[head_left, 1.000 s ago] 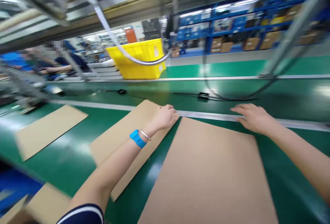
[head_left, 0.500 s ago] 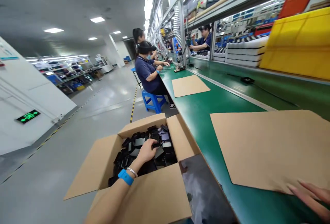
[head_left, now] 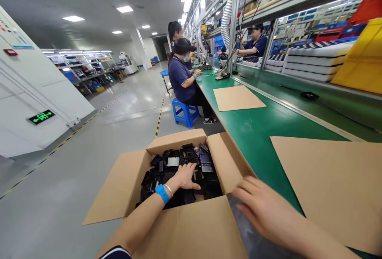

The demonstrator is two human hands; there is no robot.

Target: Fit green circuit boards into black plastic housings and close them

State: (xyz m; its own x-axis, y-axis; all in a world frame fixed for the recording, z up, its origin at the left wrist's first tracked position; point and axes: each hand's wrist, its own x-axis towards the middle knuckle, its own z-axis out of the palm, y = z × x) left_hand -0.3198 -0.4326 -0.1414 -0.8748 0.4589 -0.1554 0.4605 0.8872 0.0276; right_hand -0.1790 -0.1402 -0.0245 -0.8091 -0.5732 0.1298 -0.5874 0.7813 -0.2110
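Observation:
An open cardboard box stands beside the workbench, filled with a jumble of black plastic parts, some with grey flat faces. My left hand, with a blue band and a silver bangle at the wrist, is inside the box on top of these parts. Its fingers are stretched and the thumb is apart; no part shows in its grasp. At the box's right corner, my right hand is close to the side flap, slightly blurred, fingers extended and holding nothing visible. Whether it touches the flap I cannot tell.
A green workbench runs along my right, with a large cardboard sheet and a smaller one lying on it. Further along, a person sits on a blue stool. Stacked white foam trays stand across the bench.
My right hand has moved left from the large cardboard sheet to the box's corner. The left hand's fingers have spread from around a black part. The view has shifted left.

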